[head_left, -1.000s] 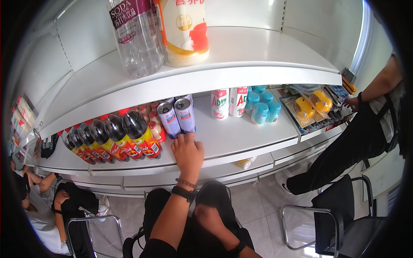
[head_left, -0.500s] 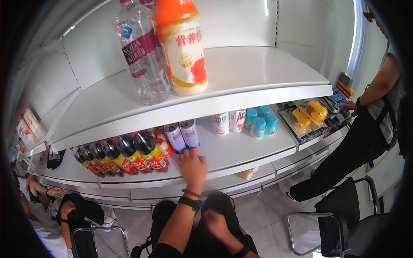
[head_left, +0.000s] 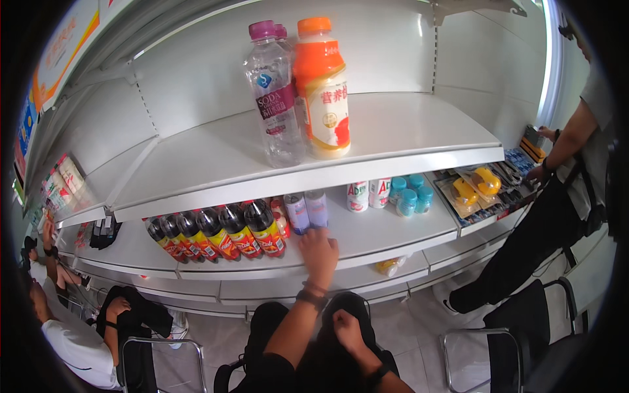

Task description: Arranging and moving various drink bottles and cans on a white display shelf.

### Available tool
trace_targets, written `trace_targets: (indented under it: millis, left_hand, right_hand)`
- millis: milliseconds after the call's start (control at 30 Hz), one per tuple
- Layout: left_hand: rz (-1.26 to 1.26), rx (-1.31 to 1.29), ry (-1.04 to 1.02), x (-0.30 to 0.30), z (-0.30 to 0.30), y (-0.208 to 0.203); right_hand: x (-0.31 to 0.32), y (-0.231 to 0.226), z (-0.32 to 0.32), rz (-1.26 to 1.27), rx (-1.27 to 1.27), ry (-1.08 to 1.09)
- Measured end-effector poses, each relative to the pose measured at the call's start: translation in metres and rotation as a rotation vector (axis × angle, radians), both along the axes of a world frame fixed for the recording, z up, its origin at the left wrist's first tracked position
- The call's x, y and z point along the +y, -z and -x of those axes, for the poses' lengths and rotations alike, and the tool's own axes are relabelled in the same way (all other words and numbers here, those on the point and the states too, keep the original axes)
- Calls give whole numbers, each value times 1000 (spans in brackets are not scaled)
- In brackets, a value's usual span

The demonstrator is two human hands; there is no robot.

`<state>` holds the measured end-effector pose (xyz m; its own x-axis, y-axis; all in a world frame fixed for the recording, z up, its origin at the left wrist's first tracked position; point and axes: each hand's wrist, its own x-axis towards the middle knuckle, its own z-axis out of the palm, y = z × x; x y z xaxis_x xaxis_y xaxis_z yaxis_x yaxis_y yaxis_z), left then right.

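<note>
My left hand (head_left: 319, 250) reaches onto the lower shelf, palm down, with its fingers stretched out at the foot of two pale purple-blue cans (head_left: 308, 213). The fingertips lie against or just in front of the cans, without wrapping round them. My right hand (head_left: 347, 330) rests over my lap, loosely curled, with nothing visible in it. Left of the cans stands a row of dark cola bottles (head_left: 228, 230) with red and yellow labels. A small red-and-white bottle (head_left: 280, 218) is partly hidden between that row and the cans.
Above, the upper shelf (head_left: 419, 124) holds clear bottles (head_left: 274, 108) with purple caps and an orange-capped drink bottle (head_left: 325, 98). Right of the cans are white cans (head_left: 358, 196), turquoise bottles (head_left: 407, 202) and yellow packaged items (head_left: 486, 180). People stand or sit at both sides; a chair (head_left: 517, 314) is at right.
My view has tilted up and shifted left, so everything sits lower and further right. My left hand stays at the cans. The right hand, blurred before, is now still and curled.
</note>
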<state>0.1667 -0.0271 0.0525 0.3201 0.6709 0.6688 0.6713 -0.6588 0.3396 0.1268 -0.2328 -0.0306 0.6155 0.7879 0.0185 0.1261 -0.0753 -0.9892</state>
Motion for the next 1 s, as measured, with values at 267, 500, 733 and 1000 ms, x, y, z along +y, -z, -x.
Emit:
trace_targets:
  millis: [267,500,733,1000]
  left_hand:
    - [2,12,-20,5,1,2]
    - [215,-323,609,-55,46,-94]
    - [-460,-501,191,-32,51,-281]
    - [-132,-408,25,-9,57,-304]
  right_hand:
    - [3,2,-4,43,-50,-31]
    - [7,33,-10,-35,-59,0]
    - [1,17,-9,-32,156,-87]
    - [2,4,-5,9,195,-111]
